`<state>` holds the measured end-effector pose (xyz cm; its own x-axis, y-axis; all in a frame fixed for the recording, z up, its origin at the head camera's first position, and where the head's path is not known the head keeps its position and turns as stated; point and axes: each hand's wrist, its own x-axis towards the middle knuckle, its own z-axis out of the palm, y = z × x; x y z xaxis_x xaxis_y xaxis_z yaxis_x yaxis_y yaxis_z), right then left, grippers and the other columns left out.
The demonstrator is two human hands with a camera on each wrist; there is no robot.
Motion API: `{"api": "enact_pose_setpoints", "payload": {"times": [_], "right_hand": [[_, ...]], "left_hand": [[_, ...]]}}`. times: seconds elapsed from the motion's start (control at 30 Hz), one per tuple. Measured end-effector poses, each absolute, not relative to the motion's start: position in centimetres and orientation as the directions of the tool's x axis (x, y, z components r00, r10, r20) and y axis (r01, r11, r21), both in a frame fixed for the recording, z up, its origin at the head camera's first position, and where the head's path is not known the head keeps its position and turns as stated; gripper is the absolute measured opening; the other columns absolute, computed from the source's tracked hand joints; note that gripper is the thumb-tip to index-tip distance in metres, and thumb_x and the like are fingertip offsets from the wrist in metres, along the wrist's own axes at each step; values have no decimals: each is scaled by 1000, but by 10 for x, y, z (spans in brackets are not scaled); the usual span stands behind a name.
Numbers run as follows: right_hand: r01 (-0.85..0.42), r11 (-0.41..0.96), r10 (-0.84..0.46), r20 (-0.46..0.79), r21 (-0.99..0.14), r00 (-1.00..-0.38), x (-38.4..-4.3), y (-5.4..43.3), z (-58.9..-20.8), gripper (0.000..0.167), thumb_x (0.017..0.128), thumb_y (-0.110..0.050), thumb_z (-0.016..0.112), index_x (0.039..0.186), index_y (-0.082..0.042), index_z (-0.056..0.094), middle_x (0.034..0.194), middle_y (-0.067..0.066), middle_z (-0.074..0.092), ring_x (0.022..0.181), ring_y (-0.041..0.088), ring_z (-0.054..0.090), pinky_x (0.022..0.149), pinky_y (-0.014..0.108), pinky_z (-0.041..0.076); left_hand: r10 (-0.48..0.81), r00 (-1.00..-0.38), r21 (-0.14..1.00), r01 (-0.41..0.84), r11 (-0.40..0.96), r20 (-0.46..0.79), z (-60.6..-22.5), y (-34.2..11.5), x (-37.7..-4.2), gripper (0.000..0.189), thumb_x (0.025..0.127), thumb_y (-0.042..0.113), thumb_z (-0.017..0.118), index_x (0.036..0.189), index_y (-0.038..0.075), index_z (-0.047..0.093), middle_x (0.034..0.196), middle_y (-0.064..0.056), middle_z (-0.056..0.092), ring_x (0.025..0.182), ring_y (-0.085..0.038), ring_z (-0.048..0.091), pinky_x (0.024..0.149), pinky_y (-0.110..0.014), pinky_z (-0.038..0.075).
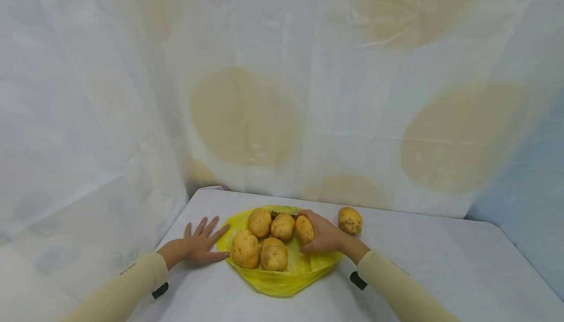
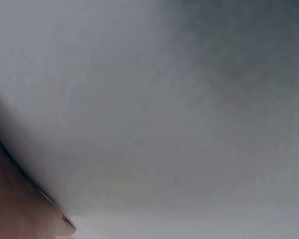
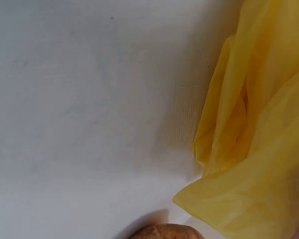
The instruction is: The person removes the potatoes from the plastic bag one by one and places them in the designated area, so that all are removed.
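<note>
A yellow plastic bag (image 1: 282, 283) lies spread on the table, with several potatoes (image 1: 245, 249) resting on it. My right hand (image 1: 325, 234) reaches over the bag's right side and grips a potato (image 1: 305, 229), fingers behind it and thumb in front. To the bag's left, my left hand (image 1: 200, 246) rests on the table with its fingers spread; its thumb and a fingertip come up to the bag's edge. Part of that hand (image 2: 20, 204) shows at the lower left of the left wrist view. Folds of the bag (image 3: 259, 149) fill the right of the right wrist view.
One more potato (image 1: 350, 221) lies on the table off the bag, just beyond my right wrist; its top (image 3: 167, 232) peeks in at the bottom of the right wrist view. A white cloth covers the table (image 1: 440, 263). Hanging sheets (image 1: 335, 116) stand behind and at the sides.
</note>
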<state>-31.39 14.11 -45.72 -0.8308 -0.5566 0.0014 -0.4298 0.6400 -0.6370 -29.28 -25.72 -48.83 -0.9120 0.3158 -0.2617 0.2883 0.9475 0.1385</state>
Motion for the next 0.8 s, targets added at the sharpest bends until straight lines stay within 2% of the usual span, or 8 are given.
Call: {"api": "enact_pose_setpoints", "payload": {"times": [0.13, 0.23, 0.33, 0.57, 0.8], "right_hand": [[-443, 649, -564, 0, -619, -826, -314, 142, -450, 96, 74, -27, 86, 151, -12, 31, 146, 9, 48, 133, 27, 48, 111, 51, 40], [-457, 640, -567, 23, -618, -824, -316, 144, -444, 95, 73, -24, 86, 150, -11, 32, 137, 6, 54, 119, 22, 56, 102, 46, 47], [-460, 633, -560, 42, -623, -827, -319, 148, -439, 96, 72, -22, 87, 150, -11, 31, 130, 5, 57, 108, 18, 58, 95, 42, 50], [-437, 649, -527, 47, -623, -849, -317, 153, -433, 97, 74, -23, 87, 152, -12, 30, 139, 8, 53, 117, 22, 57, 98, 47, 50], [-378, 544, -507, 66, -749, -860, -313, 159, -418, 92, 75, -18, 86, 149, -22, 30, 126, 13, 55, 98, 22, 60, 77, 35, 56]], "left_hand": [[314, -913, 130, 289, 949, -261, -489, -258, -294, 92, 85, 82, 40, 158, 31, 19, 167, -16, 3, 150, -49, 2, 108, -78, -4], [315, -914, 128, 290, 948, -257, -491, -258, -295, 92, 85, 82, 40, 158, 31, 19, 167, -16, 3, 150, -49, 3, 108, -78, -4], [315, -913, 131, 290, 948, -257, -490, -257, -295, 91, 85, 82, 40, 158, 31, 19, 167, -15, 3, 150, -49, 3, 108, -78, -3], [312, -911, 118, 291, 950, -269, -489, -255, -294, 92, 85, 83, 40, 158, 31, 19, 167, -16, 3, 150, -49, 3, 109, -78, -2], [309, -914, 116, 288, 950, -263, -492, -258, -295, 93, 84, 84, 39, 158, 32, 19, 167, -16, 2, 150, -50, 2, 108, -78, -4]]}}
